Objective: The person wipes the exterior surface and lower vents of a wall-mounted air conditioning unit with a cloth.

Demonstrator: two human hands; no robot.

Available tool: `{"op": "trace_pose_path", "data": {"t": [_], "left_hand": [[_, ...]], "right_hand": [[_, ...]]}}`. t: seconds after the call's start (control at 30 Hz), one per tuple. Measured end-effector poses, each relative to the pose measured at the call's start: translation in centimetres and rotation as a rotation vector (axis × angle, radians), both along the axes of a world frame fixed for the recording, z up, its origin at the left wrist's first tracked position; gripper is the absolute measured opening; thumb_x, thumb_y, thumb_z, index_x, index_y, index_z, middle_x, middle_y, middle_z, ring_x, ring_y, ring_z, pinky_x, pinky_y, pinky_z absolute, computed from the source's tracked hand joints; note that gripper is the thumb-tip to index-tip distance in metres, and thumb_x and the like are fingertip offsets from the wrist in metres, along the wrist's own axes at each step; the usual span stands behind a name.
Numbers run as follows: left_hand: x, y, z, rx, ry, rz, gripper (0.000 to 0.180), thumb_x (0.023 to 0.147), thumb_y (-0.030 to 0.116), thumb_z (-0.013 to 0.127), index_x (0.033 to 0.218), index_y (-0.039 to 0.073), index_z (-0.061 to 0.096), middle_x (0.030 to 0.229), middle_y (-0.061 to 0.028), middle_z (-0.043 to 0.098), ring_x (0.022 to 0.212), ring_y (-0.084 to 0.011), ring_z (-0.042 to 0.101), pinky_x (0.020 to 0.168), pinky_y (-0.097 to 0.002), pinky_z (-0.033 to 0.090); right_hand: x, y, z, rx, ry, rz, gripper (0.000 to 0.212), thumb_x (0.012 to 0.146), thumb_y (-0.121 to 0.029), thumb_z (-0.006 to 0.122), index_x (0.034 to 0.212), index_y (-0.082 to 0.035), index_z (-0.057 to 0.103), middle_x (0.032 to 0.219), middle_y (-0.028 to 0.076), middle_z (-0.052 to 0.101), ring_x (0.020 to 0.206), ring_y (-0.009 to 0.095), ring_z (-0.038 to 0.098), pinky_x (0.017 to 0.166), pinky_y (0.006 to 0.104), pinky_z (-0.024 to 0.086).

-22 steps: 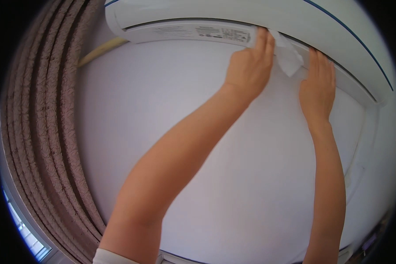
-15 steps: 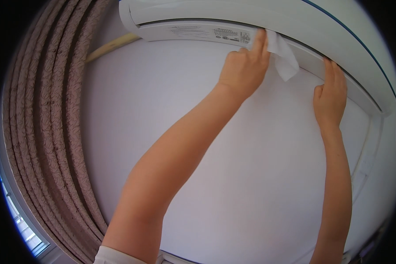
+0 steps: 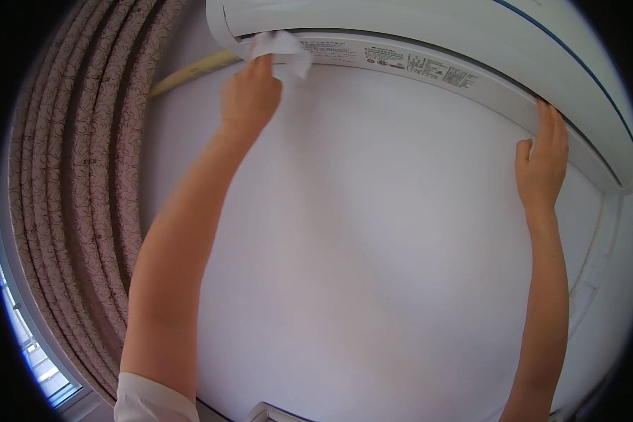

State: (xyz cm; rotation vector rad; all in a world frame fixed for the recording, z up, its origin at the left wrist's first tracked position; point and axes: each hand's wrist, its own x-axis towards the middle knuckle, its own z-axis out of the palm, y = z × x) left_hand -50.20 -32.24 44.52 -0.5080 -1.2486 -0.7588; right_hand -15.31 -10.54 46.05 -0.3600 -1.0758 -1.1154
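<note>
My wipe (image 3: 288, 46) looks like matt cloth or paper; the air conditioner (image 3: 387, 24) is smooth, faintly glossy plastic, the curtain (image 3: 88, 183) matt fabric, the wall (image 3: 366, 211) smooth and matt.

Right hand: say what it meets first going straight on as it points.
The right hand would likely meet the lower edge of the white air conditioner, which its fingertips seem to touch; depth is unclear.

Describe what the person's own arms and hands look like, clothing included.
A plain, whitish short sleeve covers the upper left arm; below it the arm is bare. The right arm shows no sleeve in view. Neither left hand nor right hand wears a glove.
</note>
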Motion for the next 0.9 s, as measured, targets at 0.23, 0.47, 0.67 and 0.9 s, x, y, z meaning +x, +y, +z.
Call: {"op": "trace_pose_path", "data": {"t": [0.23,0.47,0.67,0.9], "left_hand": [[-0.9,-1.3,-0.3,0.063,0.011,0.005,0.035,0.072,0.012,0.056,0.105,0.003,0.05,0.091,-0.0139,0.063,0.065,-0.0363,0.06,0.06,-0.0452,0.05],[5.2,4.6,0.2,0.005,0.177,-0.208,0.035,0.071,0.014,0.059,0.104,0.005,0.055,0.105,-0.0164,0.061,0.066,-0.0338,0.062,0.057,-0.0447,0.05],[11.5,7.9,1.0,-0.019,0.245,-0.312,0.024,0.073,0.013,0.059,0.096,0.005,0.061,0.123,-0.0137,0.055,0.058,-0.0301,0.061,0.05,-0.0396,0.049],[11.7,8.1,1.5,0.03,0.286,-0.365,0.019,0.079,0.02,0.059,0.093,0.007,0.063,0.125,-0.0064,0.054,0.058,-0.023,0.061,0.049,-0.0346,0.047]], "right_hand": [[0.3,-0.2,0.3,0.024,-0.044,0.055,0.052,0.075,0.001,0.049,0.126,-0.005,0.044,0.126,0.012,0.047,0.117,0.028,0.045,0.099,0.0375,0.039],[0.1,-0.6,0.1,-0.044,-0.038,0.104,0.052,0.073,0.001,0.049,0.125,-0.004,0.044,0.125,0.012,0.048,0.117,0.028,0.044,0.097,0.038,0.04],[0.4,-0.6,0.3,-0.035,-0.051,0.064,0.052,0.073,0.001,0.049,0.124,-0.004,0.045,0.124,0.012,0.048,0.117,0.028,0.044,0.098,0.0372,0.04],[0.5,-0.6,0.5,-0.059,-0.103,0.101,0.05,0.074,0.001,0.048,0.123,-0.004,0.046,0.124,0.012,0.049,0.117,0.029,0.044,0.098,0.0384,0.039]]}}
